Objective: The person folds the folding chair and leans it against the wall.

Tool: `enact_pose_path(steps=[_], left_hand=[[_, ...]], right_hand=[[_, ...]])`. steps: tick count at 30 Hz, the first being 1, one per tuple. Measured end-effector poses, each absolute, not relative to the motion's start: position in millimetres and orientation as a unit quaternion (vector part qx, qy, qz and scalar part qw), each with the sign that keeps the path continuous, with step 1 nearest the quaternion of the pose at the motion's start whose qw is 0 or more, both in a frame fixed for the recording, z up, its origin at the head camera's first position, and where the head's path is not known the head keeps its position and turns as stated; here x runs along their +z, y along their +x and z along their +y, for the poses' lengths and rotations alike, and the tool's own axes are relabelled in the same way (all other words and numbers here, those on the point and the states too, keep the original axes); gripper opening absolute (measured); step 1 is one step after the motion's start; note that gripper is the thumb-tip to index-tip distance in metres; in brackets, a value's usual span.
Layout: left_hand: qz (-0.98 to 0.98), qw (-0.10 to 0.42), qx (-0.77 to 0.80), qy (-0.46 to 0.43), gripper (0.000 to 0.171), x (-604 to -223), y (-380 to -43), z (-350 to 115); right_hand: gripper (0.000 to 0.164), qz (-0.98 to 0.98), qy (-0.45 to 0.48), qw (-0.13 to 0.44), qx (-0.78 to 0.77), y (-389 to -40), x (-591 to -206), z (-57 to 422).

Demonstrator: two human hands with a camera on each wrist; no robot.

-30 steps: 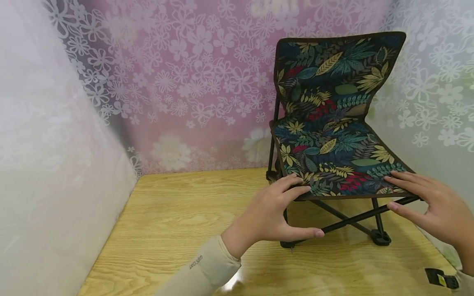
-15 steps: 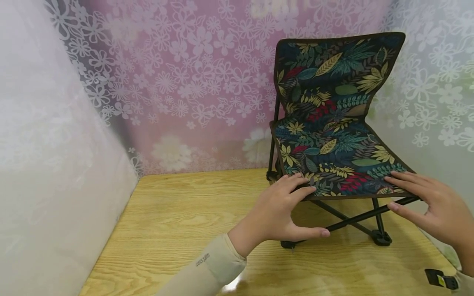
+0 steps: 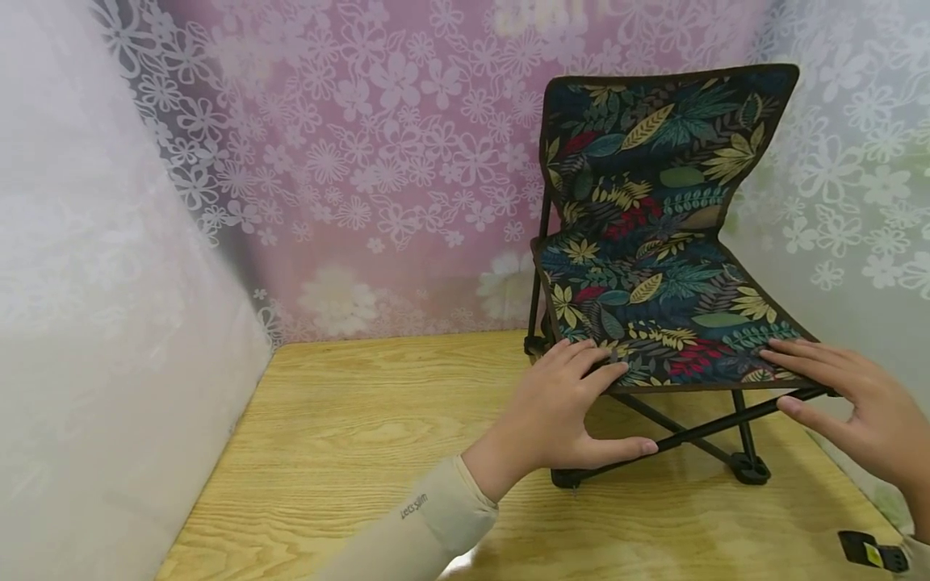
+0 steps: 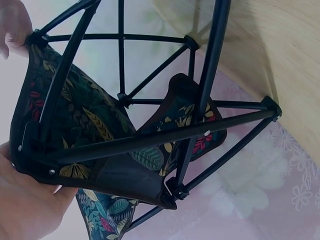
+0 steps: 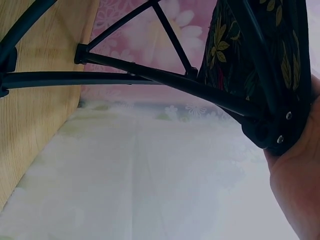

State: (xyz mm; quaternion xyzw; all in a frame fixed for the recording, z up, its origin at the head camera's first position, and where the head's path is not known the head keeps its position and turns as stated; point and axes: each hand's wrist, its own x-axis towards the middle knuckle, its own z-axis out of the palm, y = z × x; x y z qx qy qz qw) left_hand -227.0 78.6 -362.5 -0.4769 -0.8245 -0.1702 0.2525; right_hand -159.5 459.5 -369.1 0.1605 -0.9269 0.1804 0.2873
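Observation:
A folding chair point(image 3: 654, 282) with dark leaf-print fabric and black tube legs stands unfolded and upright at the right of the head view. My left hand point(image 3: 555, 411) rests its fingers on the front left corner of the seat, with the thumb stretched out below the edge. On the front right corner lie the fingers of my right hand point(image 3: 857, 403), the thumb held apart beneath. The left wrist view shows the chair's crossed legs point(image 4: 165, 135) and the seat underside from below. In the right wrist view, a riveted corner cap point(image 5: 272, 135) meets my palm.
The chair stands on a wood-grain tabletop point(image 3: 349, 436). Flower-patterned curtains point(image 3: 378, 177) hang behind it and along the right side, and a pale sheet point(image 3: 123, 307) closes off the left. A black strap with a buckle point(image 3: 872, 553) is at the right wrist.
My left hand has slid slightly to the right along the seat's front edge. The right hand has shifted a little to the right. The chair looks nearly unmoved.

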Motion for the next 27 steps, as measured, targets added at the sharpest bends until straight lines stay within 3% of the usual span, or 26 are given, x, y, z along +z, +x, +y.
enact_pose_path(steps=[5,15,27], left_hand=[[-0.828,0.260,-0.163,-0.468,0.088,-365.1,-228.2,82.2],[-0.811,0.293,-0.188,-0.471,0.076,-370.2,-229.7,84.7],[-0.794,0.306,-0.227,-0.474,0.060,-379.9,-233.1,84.9]], right_hand=[[0.060,-0.921,0.172,0.289,0.194,-160.5,-370.6,461.0],[0.039,-0.898,0.215,0.300,0.240,-163.5,-367.4,468.4],[0.043,-0.894,0.196,0.330,0.233,-165.9,-375.1,470.0]])
